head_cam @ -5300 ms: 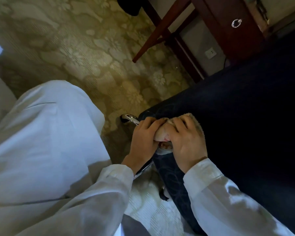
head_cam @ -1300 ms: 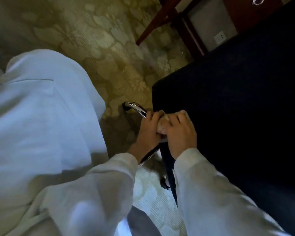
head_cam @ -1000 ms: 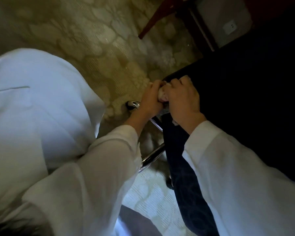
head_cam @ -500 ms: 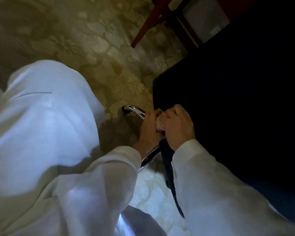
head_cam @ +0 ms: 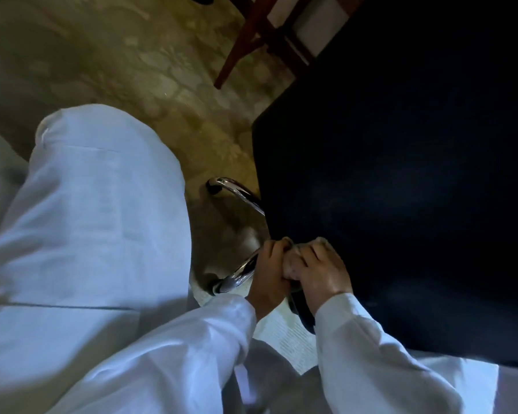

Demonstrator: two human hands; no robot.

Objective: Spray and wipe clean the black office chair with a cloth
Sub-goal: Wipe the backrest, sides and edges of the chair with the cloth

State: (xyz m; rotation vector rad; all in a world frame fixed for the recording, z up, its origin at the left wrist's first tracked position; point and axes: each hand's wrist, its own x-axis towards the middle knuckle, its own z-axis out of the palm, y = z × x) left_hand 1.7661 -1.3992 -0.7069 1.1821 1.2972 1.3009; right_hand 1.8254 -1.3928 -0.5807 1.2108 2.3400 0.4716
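— Hands first: what are they doing?
— Left hand (head_cam: 269,271) and right hand (head_cam: 323,271) sit knuckle to knuckle at the near left edge of the black office chair (head_cam: 401,189). Both have their fingers curled round a bunched pale cloth (head_cam: 291,262). The cloth shows only as a small wad between them.
— Is the cloth on the chair?
— It is pressed against the rim of the seat. The right hand lies over the dark upholstery. The left hand hangs just off the edge.
— What is under the left hand?
— A chrome base leg (head_cam: 240,271) runs out from beneath it to a dark caster (head_cam: 219,286). A second chrome leg (head_cam: 237,191) curves out farther up, beside the seat.
— And around that?
— Patterned olive carpet (head_cam: 162,70) lies under everything. White sleeves (head_cam: 371,360) cover both forearms, and a white-clad knee (head_cam: 96,210) fills the left side of the view. A reddish wooden furniture leg (head_cam: 240,43) slants down onto the carpet near the top, just beyond the chair's far corner.
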